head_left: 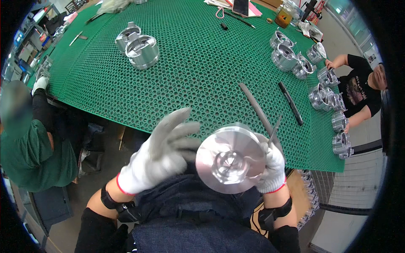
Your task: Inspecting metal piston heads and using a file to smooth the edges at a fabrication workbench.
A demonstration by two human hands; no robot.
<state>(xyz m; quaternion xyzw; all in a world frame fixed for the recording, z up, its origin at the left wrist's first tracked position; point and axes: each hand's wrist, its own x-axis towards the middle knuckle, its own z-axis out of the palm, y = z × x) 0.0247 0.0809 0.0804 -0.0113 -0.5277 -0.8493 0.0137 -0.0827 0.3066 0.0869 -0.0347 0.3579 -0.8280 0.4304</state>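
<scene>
Bright light, left fingers (185,129) blurred, probably by motion, edges bowed.

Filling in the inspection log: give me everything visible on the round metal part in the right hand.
The round metal part looks silvery and shiny. Its broad circular face is turned toward the camera, with a ringed recess and a small bright centre; a strip of side wall shows at the top. The gloved right hand grips its right side, near the edge of the green mat. Blurred left hand is beside it; contact unclear. Underside hidden.
</scene>
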